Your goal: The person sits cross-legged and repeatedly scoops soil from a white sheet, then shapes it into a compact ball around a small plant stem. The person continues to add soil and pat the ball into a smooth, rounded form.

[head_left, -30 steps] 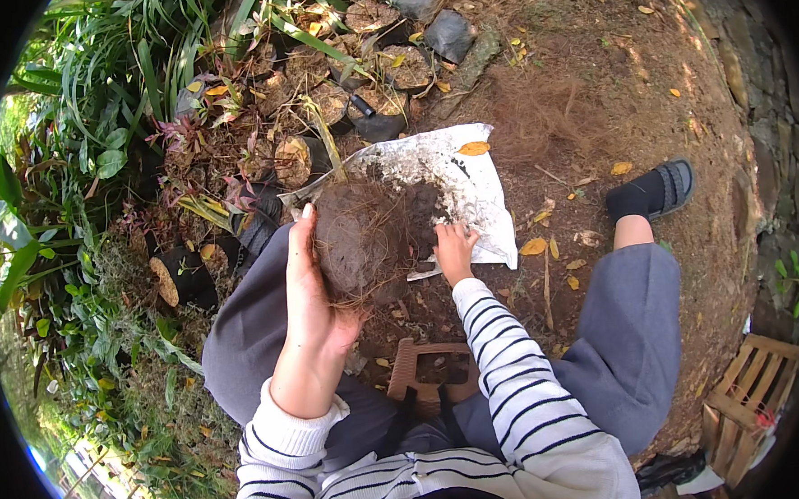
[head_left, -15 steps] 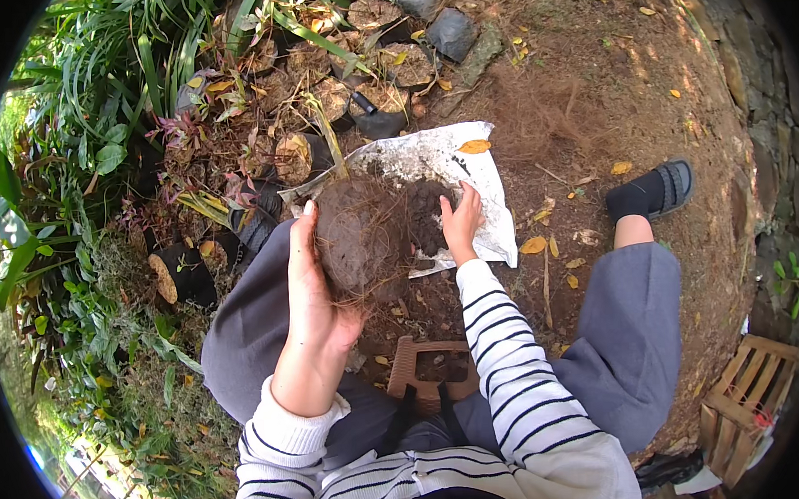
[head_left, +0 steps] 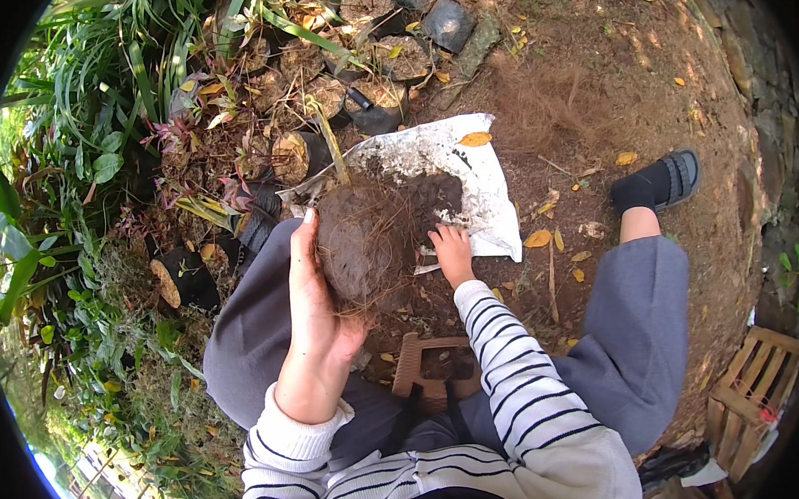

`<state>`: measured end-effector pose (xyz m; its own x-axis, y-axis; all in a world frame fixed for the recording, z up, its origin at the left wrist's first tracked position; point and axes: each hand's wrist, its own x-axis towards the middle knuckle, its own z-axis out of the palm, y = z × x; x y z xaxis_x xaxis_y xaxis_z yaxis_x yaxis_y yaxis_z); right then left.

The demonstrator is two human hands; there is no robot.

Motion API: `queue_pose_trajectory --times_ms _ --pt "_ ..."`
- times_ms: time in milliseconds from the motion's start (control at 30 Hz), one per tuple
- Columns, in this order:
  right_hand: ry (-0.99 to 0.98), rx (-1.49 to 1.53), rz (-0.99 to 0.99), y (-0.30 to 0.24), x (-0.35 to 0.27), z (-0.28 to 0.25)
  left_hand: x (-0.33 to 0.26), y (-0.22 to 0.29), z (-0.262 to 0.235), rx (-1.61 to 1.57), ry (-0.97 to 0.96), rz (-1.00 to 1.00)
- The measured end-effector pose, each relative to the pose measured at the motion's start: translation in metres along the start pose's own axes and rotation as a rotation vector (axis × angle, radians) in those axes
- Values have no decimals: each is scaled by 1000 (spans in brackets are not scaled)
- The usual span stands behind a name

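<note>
- We hold a round clump of dark soil and stringy roots (head_left: 368, 247) up in front of us, above a white plastic sheet (head_left: 478, 187) spread on the bare ground.
- Our left hand (head_left: 316, 299) cups the clump from its left side, fingers stretched up along it and gripping it.
- Our right hand (head_left: 454, 256) rests palm down on the sheet's near edge, just beside the clump, fingers loosely spread and holding nothing.
- The sheet carries a loose heap of dark soil (head_left: 433, 193) and one yellow leaf (head_left: 475, 139).
- Past the sheet stands a cluster of small black pots (head_left: 380, 56), each filled with soil and dry leaves.
- Green plants (head_left: 103, 111) crowd the left side.
- We crouch in grey trousers and a striped top; one foot wears a black sandal (head_left: 671, 179).
- A wooden crate (head_left: 754, 384) sits at lower right.
</note>
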<state>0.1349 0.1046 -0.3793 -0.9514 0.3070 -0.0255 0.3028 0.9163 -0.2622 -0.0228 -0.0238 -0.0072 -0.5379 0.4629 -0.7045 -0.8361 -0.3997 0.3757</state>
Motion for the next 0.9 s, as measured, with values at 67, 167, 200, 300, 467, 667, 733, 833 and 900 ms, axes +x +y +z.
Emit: queue_pose_trajectory --times_ms 67,167,200,300,467,667,733,833,900 --pt "-53 45 1 11 6 -6 0 -1 -3 -1 -6 4" --pt "-15 278 145 16 17 -18 -2 -1 -4 -13 -8 16" --pt "4 369 214 16 21 -22 -3 -1 -3 -18 -11 14" --pt "155 820 567 26 36 -27 -3 -5 -3 -17 -16 14" --pt "338 950 415 30 92 -114 -5 -7 -2 83 -73 1" --pt "210 970 17 7 130 -347 -10 -26 4 213 -265 -40" --pt "47 797 -72 -1 117 -420 -13 -35 8 235 -353 -94" --pt "-97 692 -111 -27 88 -501 -26 -45 16 356 -424 -94" --pt "-72 626 -146 -36 63 -530 -32 -51 22 386 -458 -114"
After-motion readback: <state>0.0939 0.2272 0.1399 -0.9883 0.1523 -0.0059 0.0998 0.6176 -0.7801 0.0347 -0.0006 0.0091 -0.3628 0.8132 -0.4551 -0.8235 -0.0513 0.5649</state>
